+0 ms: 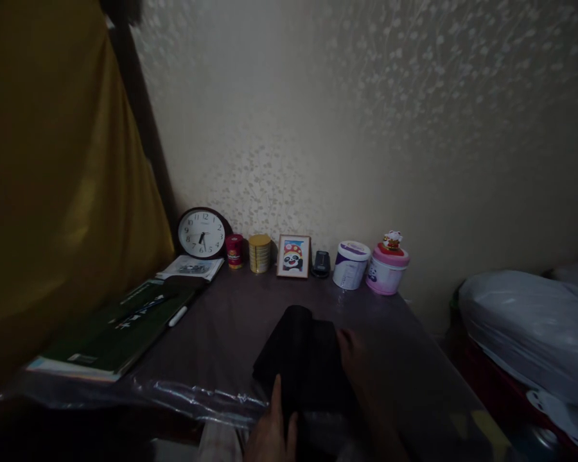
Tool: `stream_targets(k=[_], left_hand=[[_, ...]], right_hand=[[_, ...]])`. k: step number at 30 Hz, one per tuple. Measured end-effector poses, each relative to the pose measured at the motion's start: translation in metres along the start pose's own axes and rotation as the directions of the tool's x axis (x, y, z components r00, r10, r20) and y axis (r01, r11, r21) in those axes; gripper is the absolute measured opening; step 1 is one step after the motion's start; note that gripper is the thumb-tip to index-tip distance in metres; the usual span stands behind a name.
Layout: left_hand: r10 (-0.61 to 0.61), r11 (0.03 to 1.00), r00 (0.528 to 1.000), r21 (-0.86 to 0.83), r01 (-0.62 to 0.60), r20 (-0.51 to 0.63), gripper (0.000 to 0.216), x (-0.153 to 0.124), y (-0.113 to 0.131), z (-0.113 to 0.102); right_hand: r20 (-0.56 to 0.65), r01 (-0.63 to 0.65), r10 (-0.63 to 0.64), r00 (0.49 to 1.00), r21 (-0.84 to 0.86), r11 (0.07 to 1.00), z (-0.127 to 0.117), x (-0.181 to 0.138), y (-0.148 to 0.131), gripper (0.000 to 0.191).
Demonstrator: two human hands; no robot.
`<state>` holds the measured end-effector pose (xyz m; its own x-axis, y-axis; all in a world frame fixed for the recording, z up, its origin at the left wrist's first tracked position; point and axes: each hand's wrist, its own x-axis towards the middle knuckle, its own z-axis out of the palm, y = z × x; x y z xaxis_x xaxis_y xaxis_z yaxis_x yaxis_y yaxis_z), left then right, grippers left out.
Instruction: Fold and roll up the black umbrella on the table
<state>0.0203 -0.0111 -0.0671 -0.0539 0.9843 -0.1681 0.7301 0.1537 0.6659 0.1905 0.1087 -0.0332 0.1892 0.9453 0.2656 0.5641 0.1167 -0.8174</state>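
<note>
You've got one black item (301, 359), two tubs (351, 268), one picture frame (293, 256), one clock (202, 234). Item: dark, folded, humped, on table (221, 340) near front edge. Your left hand (268, 433): index, thumb spread beside it; right hand (354, 359) at its right side, can't tell if pinching. Clock numerals legible.

Before you, a round, white-faced clock with a dark rim (192, 239) stands near a small red cylindrical canister (234, 251). A light-framed rectangular panda picture (293, 256) stands near a white-and-purple round tub (351, 265); at your left lies a flat dark-green book (91, 339).
</note>
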Motion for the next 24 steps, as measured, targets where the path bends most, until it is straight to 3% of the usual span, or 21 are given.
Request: stream_targets(k=[2,5,13,24], left_hand=[[0.004,1.000,1.000,0.008,-0.004,0.012,0.061,-0.001,0.001,-0.002],[0.003,1.000,1.000,0.009,-0.003,0.021,0.062,-0.001,0.001,-0.002],[0.024,1.000,1.000,-0.012,-0.024,0.000,0.061,-0.001,0.001,-0.001],[-0.008,0.999,1.000,-0.033,0.008,0.006,0.061,-0.005,0.008,-0.007]], right_hand=[[0.010,-0.086,0.086,0.996,-0.032,0.996,-0.009,0.007,0.017,0.035],[0.115,-0.101,0.095,0.989,0.042,0.994,-0.012,0.003,0.024,0.033],[0.202,-0.155,0.119,0.972,0.173,0.973,0.001,-0.010,0.007,0.027],[0.335,-0.239,0.128,0.933,0.315,0.919,0.007,0.003,-0.028,0.028]])
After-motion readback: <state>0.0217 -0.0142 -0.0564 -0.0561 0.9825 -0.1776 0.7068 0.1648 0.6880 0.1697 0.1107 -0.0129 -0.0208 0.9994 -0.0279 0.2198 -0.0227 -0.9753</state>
